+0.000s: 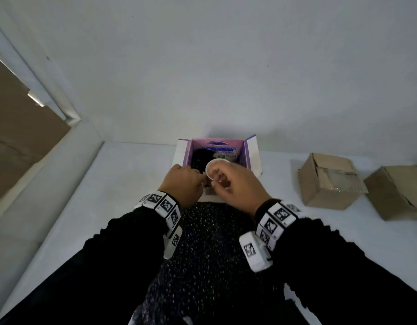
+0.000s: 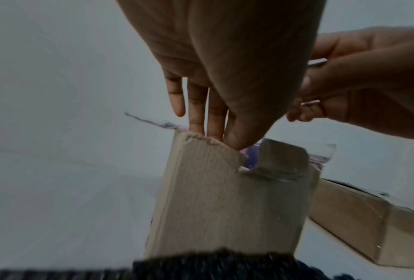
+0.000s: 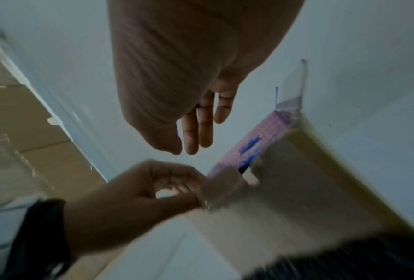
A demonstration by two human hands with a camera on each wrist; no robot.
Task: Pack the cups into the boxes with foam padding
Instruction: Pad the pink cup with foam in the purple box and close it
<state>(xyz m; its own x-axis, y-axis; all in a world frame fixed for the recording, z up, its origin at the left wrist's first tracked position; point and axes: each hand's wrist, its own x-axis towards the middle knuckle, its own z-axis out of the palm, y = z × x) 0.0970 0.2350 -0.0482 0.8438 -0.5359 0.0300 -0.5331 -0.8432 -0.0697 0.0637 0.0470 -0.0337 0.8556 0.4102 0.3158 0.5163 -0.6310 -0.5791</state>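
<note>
White table [image 1: 123, 184] bears open printed cardboard box [image 1: 249, 151], round cup [image 1: 214, 165].

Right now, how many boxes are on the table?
3: an open purple box by the hands, and two brown boxes to its right. More may lie outside the view.

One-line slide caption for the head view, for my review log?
Both hands meet over an open purple-lined box; the right hand holds a white cup, two brown cartons beside.
</note>
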